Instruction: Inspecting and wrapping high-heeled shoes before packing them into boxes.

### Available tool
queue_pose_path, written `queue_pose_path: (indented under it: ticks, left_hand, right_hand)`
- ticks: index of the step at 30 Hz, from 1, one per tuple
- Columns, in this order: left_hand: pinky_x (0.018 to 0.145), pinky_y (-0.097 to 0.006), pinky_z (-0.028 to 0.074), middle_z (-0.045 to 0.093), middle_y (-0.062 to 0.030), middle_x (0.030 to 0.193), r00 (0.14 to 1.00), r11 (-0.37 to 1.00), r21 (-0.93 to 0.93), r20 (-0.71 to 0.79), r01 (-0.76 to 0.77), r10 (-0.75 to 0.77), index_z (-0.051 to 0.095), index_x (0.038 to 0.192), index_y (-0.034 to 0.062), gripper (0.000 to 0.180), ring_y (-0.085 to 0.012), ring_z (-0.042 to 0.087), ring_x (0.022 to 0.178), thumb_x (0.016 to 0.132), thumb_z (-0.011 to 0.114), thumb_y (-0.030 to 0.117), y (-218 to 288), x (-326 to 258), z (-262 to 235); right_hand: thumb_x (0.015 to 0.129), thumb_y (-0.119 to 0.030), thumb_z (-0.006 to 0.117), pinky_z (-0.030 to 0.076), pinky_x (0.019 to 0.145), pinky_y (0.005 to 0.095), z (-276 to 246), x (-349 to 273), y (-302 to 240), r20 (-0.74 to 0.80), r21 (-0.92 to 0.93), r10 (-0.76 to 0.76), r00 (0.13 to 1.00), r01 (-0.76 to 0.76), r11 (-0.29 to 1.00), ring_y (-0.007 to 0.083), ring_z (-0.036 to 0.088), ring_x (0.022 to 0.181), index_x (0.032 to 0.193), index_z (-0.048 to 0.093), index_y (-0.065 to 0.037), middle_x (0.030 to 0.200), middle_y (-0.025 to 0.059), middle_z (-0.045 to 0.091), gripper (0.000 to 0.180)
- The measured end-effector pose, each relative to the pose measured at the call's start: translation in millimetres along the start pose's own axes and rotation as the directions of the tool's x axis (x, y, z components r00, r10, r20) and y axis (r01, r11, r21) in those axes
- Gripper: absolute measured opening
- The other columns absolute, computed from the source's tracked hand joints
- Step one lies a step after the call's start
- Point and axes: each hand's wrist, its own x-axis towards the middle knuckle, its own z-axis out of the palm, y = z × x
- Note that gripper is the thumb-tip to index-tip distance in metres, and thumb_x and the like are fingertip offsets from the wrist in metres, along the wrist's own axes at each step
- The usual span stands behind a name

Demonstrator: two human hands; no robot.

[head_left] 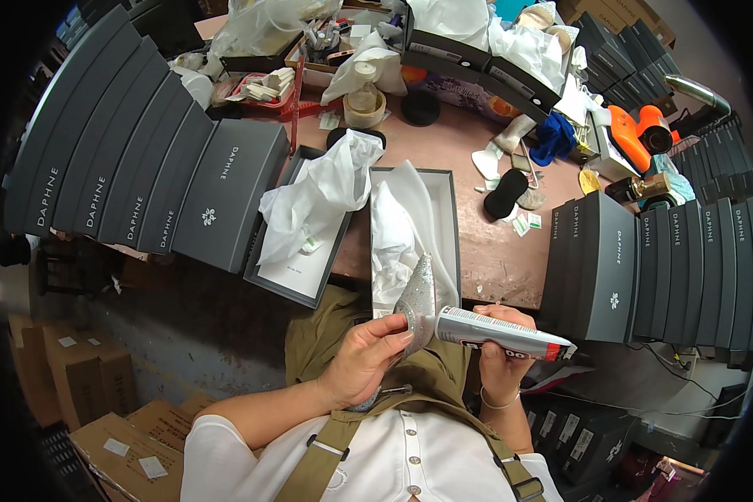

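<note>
My left hand [358, 361] is closed around a pointed silver shoe [419, 294] with a glittery surface, its toe aimed away from me. A white-and-grey squeeze tube [495, 334] with a red band lies in my closed right hand [502, 368]. The tube is tilted, its narrow end at the shoe's side; whether the two touch I cannot tell. Just beyond the shoe stands an open shoe box [451, 219] with white tissue paper [393, 230] inside. Left of it, a second open box part [305, 289] holds crumpled tissue [322, 197] and a white card.
Dark grey shoe boxes [234, 188] line the left side, and more boxes [615, 272] flank the right. On the pink tabletop [498, 268] are a black oval pad [505, 194], an orange heat gun [629, 138], a blue cloth [553, 139] and a bottle [363, 84] in a tape roll.
</note>
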Motion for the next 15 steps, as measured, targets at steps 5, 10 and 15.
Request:
queue_pose_path:
  ticks: [5,10,15]
  left_hand:
    - [0.096,-0.031,0.044,0.061,-0.0102,0.114,1.0,1.0,-0.014,-0.006,-0.001,0.001,0.056,0.12,-0.0017,0.028,-0.0159,0.057,0.106,0.092,0.052,0.003,-1.4,-0.4,-2.0]
    - [0.097,-0.031,0.044,0.061,-0.01,0.115,1.0,1.0,0.002,0.0,0.005,-0.005,0.056,0.12,-0.0015,0.028,-0.0159,0.057,0.106,0.092,0.052,0.003,2.0,-0.4,1.6]
    - [0.093,-0.026,0.046,0.061,-0.0087,0.113,1.0,0.999,-0.032,0.003,0.008,-0.008,0.055,0.12,-0.0035,0.028,-0.0119,0.058,0.102,0.092,0.053,0.001,3.7,-0.2,3.6]
  right_hand:
    - [0.085,-0.028,0.066,0.049,0.084,0.0398,1.2,-0.7,0.2,-0.005,0.014,0.01,1.0,-0.01,1.0,0.0267,0.06,0.093,0.107,0.05,0.003,0.097,0.0156,0.058,0.041]
    - [0.086,-0.027,0.066,0.049,0.085,0.0402,2.1,-0.1,-0.3,-0.013,0.01,0.009,1.0,-0.009,1.0,0.027,0.06,0.093,0.107,0.05,0.003,0.098,0.0155,0.058,0.041]
    - [0.086,-0.027,0.066,0.049,0.084,0.0399,2.1,-1.3,2.7,-0.014,0.012,0.003,1.0,-0.003,1.0,0.0269,0.06,0.093,0.107,0.05,0.004,0.098,0.0151,0.057,0.041]
